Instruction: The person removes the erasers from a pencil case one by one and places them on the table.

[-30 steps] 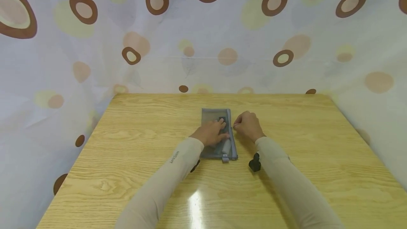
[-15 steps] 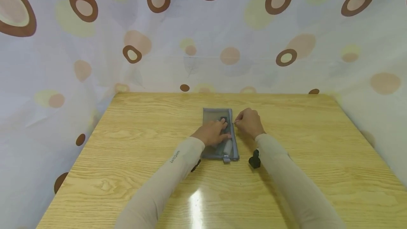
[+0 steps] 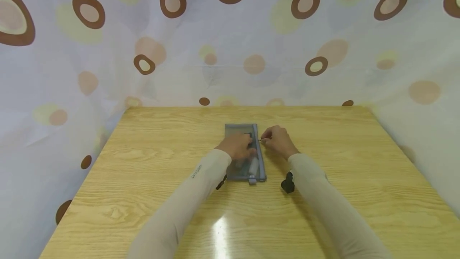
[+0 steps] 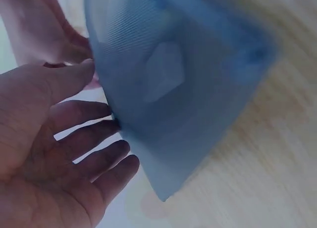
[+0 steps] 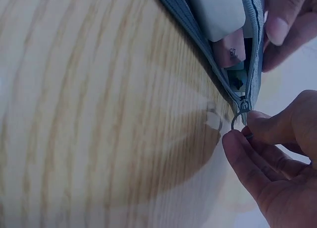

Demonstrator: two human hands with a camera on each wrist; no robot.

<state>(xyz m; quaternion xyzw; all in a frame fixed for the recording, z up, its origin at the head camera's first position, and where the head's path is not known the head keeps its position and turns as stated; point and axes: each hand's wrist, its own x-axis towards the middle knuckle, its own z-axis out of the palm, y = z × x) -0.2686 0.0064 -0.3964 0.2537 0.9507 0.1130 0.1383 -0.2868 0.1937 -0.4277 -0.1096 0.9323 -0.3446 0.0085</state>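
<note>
A grey-blue mesh zip pouch point(image 3: 233, 129) lies on the table, its zipper along the right side in the head view. My left hand point(image 3: 235, 146) rests over the pouch; in the left wrist view its fingers point(image 4: 94, 156) are spaced apart, with tips at the pouch's edge. My right hand point(image 3: 280, 141) is beside the zipper, thumb and fingers pinching a metal ring point(image 5: 234, 120) at the zipper slider point(image 5: 244, 105). Above that slider in the right wrist view the zipper gapes. Inside show a white object point(image 5: 218, 12), a pink piece point(image 5: 230, 47) with printed figures and something teal.
The pouch sits on a pale wood-grain table point(image 3: 161, 159). A white curtain point(image 3: 223, 31) with brown and beige ovals hangs behind the table and along its sides. A fabric tab point(image 3: 252, 181) sticks out at the pouch's near end.
My right hand has shifted slightly toward the pouch's far end along the zipper. The left hand's fingers have drawn back a little over the pouch. The head view has tilted slightly.
</note>
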